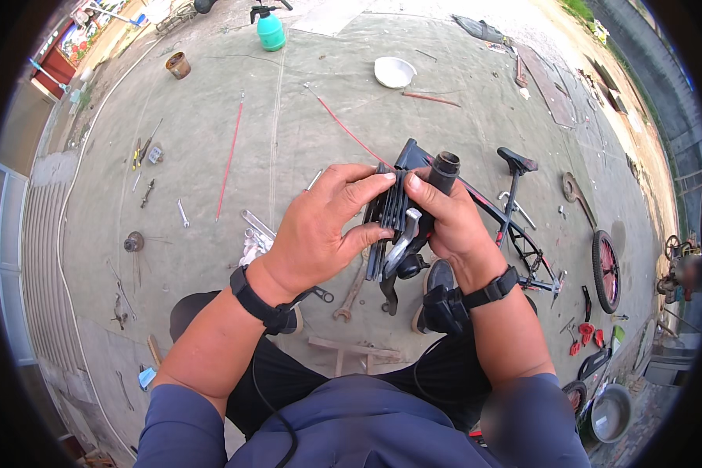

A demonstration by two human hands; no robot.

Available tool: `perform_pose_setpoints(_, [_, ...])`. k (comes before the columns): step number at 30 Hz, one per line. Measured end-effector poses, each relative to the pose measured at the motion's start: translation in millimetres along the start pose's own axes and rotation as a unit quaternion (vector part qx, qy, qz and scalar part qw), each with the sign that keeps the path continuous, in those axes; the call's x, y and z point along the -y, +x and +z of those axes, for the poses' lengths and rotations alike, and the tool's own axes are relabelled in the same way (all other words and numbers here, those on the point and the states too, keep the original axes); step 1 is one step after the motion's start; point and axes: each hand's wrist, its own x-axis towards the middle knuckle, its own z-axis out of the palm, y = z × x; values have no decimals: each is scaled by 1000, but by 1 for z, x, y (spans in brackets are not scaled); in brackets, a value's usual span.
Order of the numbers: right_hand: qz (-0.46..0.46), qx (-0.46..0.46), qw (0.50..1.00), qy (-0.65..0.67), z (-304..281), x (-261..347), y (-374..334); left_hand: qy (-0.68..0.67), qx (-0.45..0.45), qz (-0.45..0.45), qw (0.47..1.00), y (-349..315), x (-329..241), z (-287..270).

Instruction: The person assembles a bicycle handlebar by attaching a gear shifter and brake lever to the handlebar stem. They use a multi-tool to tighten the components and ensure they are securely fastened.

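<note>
In front of me both hands hold a black bicycle part made of ribbed, layered pieces (384,209). A silver curved lever (402,243) sits on its near side, above a dark lever and a round black knob. My left hand (313,222) pinches the layered pieces from the left with thumb and fingers. From the right, my right hand (454,218) closes around the part, thumb on top, beside an upright black tube (443,173) with a ringed end. Its fingers are partly hidden. Just beyond lies a black and red bicycle frame (487,204), partly covered by my hand.
Below my hands lie a large wrench (352,295) and a wooden piece (355,349). Shiny tools (257,225) rest at left; red cables (231,156) stretch farther out. A saddle (517,161), wheel (605,271) and pipe wrench (577,196) are right. Beyond stand a white bowl (395,72) and green sprayer (271,33).
</note>
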Motion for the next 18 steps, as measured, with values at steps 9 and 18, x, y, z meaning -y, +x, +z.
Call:
perform_pose_setpoints(9, [6, 20, 999, -26, 4, 7, -4, 18, -13, 47, 999, -1, 3, -3])
perform_pose_setpoints(18, [9, 50, 997, -60, 4, 9, -8, -53, -11, -1, 999, 1, 2, -6])
